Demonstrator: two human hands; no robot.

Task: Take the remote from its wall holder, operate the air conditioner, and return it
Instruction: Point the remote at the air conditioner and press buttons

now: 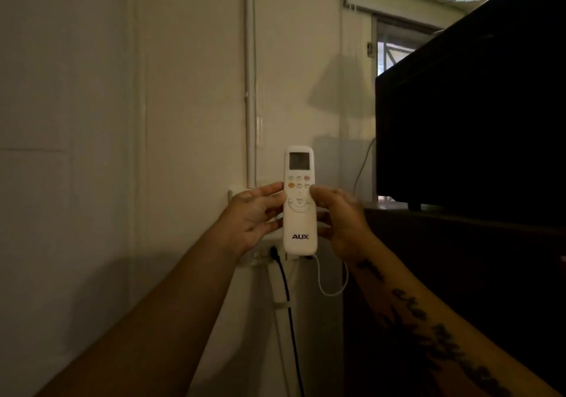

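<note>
A white AUX remote [299, 209] stands upright in front of the cream wall, screen at the top, buttons facing me. My left hand [255, 217] grips its left edge, thumb by the orange button. My right hand [340, 222] grips its right edge, thumb resting near the upper buttons. A bit of white holder [292, 257] shows just under the remote's bottom end; whether the remote rests in it I cannot tell. The air conditioner is out of view.
A black cable [288, 298] and a thin white cord [332, 291] hang below the remote from a socket. A white conduit [250, 74] runs up the wall. A dark television [471, 114] on a dark cabinet [459, 274] fills the right side. A window [395, 50] is behind.
</note>
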